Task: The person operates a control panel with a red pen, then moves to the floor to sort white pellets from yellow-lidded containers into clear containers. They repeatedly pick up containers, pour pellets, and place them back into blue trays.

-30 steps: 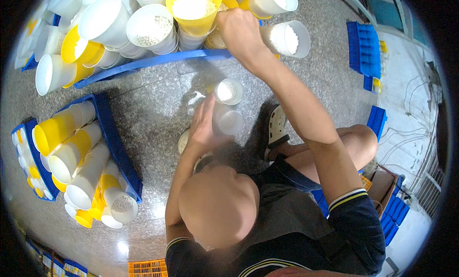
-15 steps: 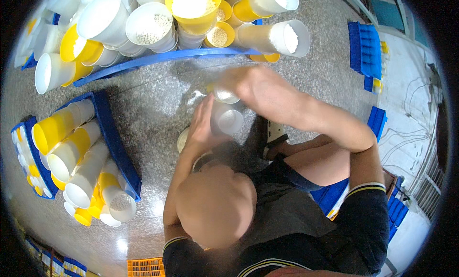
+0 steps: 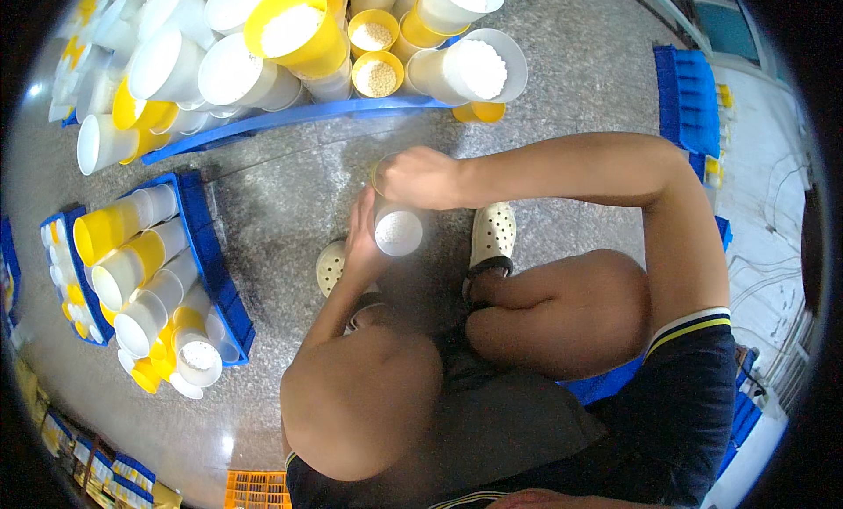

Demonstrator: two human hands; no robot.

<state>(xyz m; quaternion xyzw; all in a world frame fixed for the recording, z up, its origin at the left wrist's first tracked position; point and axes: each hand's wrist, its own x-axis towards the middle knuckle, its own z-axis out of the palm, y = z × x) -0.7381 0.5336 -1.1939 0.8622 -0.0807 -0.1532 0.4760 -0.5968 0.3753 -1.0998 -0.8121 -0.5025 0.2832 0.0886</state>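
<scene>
Over the floor between my feet, my left hand (image 3: 361, 231) wraps the left side of a translucent white cup (image 3: 399, 235) with white granules in it. Just beyond, my right hand (image 3: 420, 177) is closed around a second pale cup (image 3: 378, 168), whose thin yellowish rim shows left of the knuckles. The fingers cover most of that second cup, so its contents are hidden. Both cups are close together, and I cannot tell whether they touch.
Ahead, a blue crate (image 3: 290, 115) is packed with white and yellow cups, several holding white granules or beads. Another blue crate (image 3: 204, 245) of cups lies at left. Blue crates (image 3: 688, 101) stand by the right wall; an orange crate (image 3: 257, 490) sits at lower left.
My right hand has come slightly left and down over the far cup and is no longer blurred. The near cup sits a little further left, its granules now showing more clearly.
</scene>
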